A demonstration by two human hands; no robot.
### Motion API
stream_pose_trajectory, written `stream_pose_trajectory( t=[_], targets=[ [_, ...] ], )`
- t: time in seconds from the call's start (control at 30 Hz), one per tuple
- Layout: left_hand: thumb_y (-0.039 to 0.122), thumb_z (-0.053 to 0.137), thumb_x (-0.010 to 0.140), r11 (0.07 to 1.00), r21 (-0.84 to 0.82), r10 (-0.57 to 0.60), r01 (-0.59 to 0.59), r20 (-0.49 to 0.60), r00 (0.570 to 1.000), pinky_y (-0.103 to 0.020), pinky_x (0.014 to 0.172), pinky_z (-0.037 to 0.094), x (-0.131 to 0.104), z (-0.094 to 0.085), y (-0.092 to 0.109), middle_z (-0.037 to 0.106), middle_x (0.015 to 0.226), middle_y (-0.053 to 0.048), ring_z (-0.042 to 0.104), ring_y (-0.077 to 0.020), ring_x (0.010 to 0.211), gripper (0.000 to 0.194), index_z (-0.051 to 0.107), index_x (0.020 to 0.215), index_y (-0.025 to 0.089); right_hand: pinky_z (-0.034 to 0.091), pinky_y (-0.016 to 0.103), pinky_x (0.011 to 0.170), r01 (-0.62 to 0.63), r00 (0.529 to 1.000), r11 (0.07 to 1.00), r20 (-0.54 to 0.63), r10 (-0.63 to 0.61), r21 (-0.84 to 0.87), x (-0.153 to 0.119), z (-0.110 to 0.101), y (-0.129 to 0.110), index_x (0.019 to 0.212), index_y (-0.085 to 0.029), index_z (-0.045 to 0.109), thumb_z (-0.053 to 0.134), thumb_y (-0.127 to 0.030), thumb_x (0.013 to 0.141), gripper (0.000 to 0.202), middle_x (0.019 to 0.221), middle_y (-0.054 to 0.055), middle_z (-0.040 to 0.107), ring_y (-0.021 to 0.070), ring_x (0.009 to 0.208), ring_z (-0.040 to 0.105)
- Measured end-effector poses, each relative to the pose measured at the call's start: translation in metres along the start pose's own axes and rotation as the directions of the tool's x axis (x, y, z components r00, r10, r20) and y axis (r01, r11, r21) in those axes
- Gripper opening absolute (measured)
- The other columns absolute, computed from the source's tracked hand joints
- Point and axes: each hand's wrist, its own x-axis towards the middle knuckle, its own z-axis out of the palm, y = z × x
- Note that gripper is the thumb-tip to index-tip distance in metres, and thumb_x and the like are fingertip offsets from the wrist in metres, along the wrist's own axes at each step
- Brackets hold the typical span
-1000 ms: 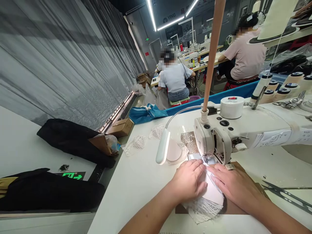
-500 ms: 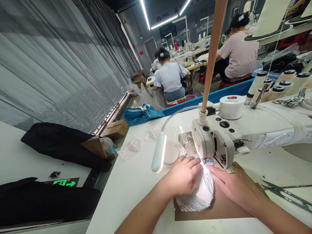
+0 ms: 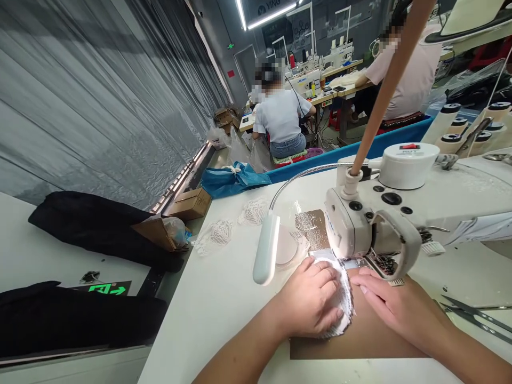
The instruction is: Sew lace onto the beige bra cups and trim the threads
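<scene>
My left hand point(image 3: 310, 298) is closed over a white lace cup piece point(image 3: 347, 298), fingers bent across its top and thumb near the right edge. Much of the piece is hidden under that hand. It lies on a brown board point(image 3: 340, 349), just in front of the sewing machine's point(image 3: 352, 224) needle area. Flat on the board to the right rests my right hand point(image 3: 388, 296), fingers stretched toward the presser foot. A small gap separates those fingertips from the cup piece's edge.
A lamp point(image 3: 266, 250) on a bendable neck hangs left of the machine head. Lace pieces point(image 3: 218, 233) and a round pale pad point(image 3: 286, 248) lie on the white table. Thread snips point(image 3: 476, 314) lie at the right. Two people point(image 3: 280, 117) sit at machines beyond.
The cup piece has turned and come away from the presser foot, its edge now nearer me. My left hand has shifted down over it; my right fingertips have moved off it.
</scene>
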Motion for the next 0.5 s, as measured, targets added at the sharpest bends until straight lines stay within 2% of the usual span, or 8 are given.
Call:
stream_pose_trajectory(
  t=[0.1, 0.2, 0.33, 0.5],
  targets=[
    [0.039, 0.054, 0.093, 1.000, 0.000, 0.008, -0.008, 0.000, 1.000, -0.044, 0.112, 0.026, -0.0006, -0.0002, -0.0022, 0.059, 0.130, -0.011, 0.047, -0.0268, 0.125, 0.037, 0.056, 0.118, 0.013, 0.051, 0.028, 0.069, 0.043, 0.996, 0.997, 0.074, -0.047, 0.056, -0.0023, -0.0007, -0.0004, 0.105, -0.027, 0.068, 0.038, -0.019, 0.093, 0.033, 0.100, 0.005, 0.072, 0.0191, 0.082, 0.067],
    [0.039, 0.053, 0.093, 1.000, 0.001, 0.017, -0.017, 0.020, 1.000, -0.044, 0.111, 0.029, 0.0007, -0.0005, -0.0035, 0.061, 0.124, -0.011, 0.049, -0.0265, 0.122, 0.035, 0.057, 0.116, 0.013, 0.049, 0.026, 0.063, 0.077, 0.987, 0.993, 0.136, -0.089, 0.090, -0.0033, -0.0015, -0.0007, 0.111, -0.028, 0.066, 0.039, -0.015, 0.091, 0.036, 0.089, 0.003, 0.069, 0.0170, 0.075, 0.065],
    [0.036, 0.050, 0.093, 1.000, 0.000, 0.022, -0.022, 0.026, 0.999, -0.043, 0.106, 0.035, 0.0024, -0.0015, -0.0063, 0.063, 0.115, -0.012, 0.051, -0.0263, 0.116, 0.032, 0.058, 0.114, 0.012, 0.048, 0.025, 0.059, 0.125, 0.980, 0.988, 0.141, -0.137, 0.093, -0.0048, -0.0002, 0.0005, 0.108, -0.026, 0.067, 0.039, -0.012, 0.089, 0.037, 0.089, 0.004, 0.068, 0.0161, 0.072, 0.064],
    [0.031, 0.048, 0.092, 1.000, 0.009, 0.029, -0.029, 0.019, 0.999, -0.043, 0.107, 0.034, 0.0022, -0.0032, -0.0086, 0.062, 0.114, -0.012, 0.050, -0.0265, 0.117, 0.031, 0.059, 0.114, 0.011, 0.049, 0.028, 0.061, 0.128, 0.980, 0.992, 0.153, -0.129, 0.022, -0.0090, 0.0031, 0.0038, 0.113, -0.027, 0.064, 0.039, -0.012, 0.089, 0.038, 0.090, 0.003, 0.068, 0.0180, 0.073, 0.065]
  ],
)
